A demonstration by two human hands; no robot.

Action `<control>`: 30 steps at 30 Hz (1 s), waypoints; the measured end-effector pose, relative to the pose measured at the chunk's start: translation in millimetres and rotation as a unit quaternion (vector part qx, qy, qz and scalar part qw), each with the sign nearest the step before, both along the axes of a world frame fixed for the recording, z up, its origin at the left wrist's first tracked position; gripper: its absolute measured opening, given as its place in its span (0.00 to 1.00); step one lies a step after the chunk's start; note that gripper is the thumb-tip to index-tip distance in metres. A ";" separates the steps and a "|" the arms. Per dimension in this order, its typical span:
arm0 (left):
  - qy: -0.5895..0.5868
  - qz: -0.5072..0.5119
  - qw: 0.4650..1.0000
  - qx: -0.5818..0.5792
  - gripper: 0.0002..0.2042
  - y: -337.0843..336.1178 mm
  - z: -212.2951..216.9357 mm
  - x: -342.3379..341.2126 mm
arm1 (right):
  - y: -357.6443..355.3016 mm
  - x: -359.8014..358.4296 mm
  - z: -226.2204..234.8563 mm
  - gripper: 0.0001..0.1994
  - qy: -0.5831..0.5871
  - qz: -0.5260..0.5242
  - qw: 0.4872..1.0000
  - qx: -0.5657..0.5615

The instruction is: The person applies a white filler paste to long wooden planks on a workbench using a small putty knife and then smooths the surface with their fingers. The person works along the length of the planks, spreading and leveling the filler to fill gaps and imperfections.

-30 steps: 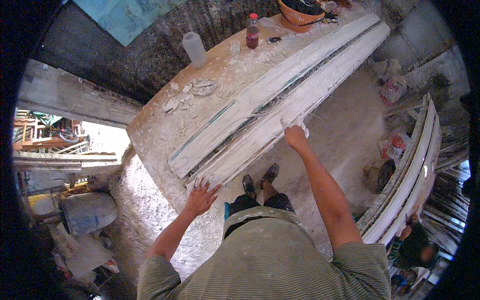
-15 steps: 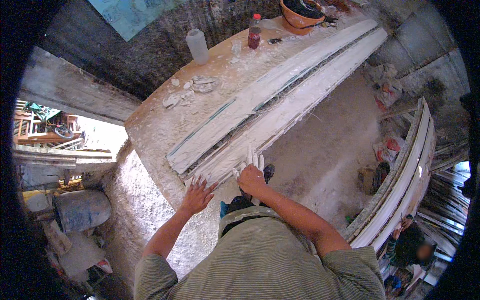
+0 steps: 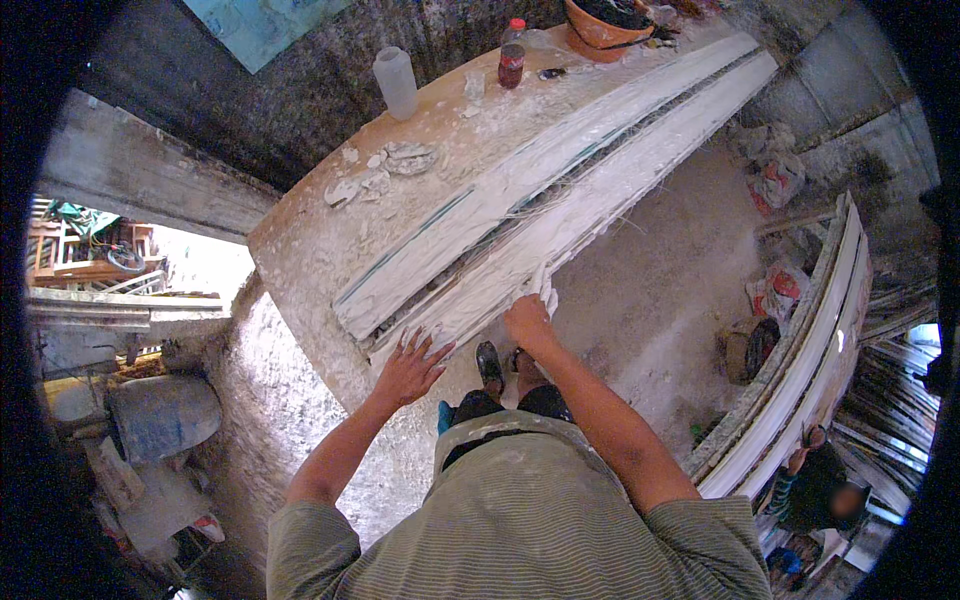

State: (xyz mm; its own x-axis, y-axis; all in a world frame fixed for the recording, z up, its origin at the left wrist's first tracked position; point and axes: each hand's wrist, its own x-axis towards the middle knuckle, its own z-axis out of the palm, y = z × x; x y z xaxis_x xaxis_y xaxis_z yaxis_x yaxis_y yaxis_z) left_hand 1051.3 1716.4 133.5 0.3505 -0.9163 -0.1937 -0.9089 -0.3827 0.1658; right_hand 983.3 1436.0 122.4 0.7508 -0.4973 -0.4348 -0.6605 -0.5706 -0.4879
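My left hand [image 3: 408, 368] lies at the near end of a long white plaster-coated strip [image 3: 590, 205], its fingers spread and its fingertips on the surface. My right hand [image 3: 530, 312] is farther along the same strip, at its right edge. Its fingers are coated white and stretched forward against that edge; their tips blend into the plaster. A second white strip [image 3: 500, 190] runs alongside on the left, with a dark gap between the two. Loose fibres stick out along the gap and the right edge.
The orange-brown table [image 3: 290, 235] bears plaster lumps [image 3: 408, 157], a cloudy plastic bottle [image 3: 396, 85], a red-capped bottle [image 3: 511, 68] and an orange basin [image 3: 600, 40]. At right, a person [image 3: 825, 490] is beside another long white piece [image 3: 800, 400]. A blue drum [image 3: 165, 418] lies at left.
My right hand has slid forward and right along the strip's edge, its fingers now closer together. My left hand has shifted slightly right. My feet show more plainly below the strip.
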 end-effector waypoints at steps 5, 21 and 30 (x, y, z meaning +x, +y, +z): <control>0.023 -0.002 0.999 -0.025 0.25 -36.3 -4.3 8.6 | -11.6 9.2 8.5 0.19 0.028 0.044 0.999 0.008; 0.013 -0.004 0.999 -0.051 0.27 -155.1 -27.9 38.8 | -54.6 -11.2 -12.0 0.26 -0.179 -0.018 0.984 -0.012; 0.046 -0.035 0.997 -0.042 0.26 -135.7 -18.7 27.8 | -14.3 -0.3 27.2 0.22 0.065 0.158 0.982 -0.078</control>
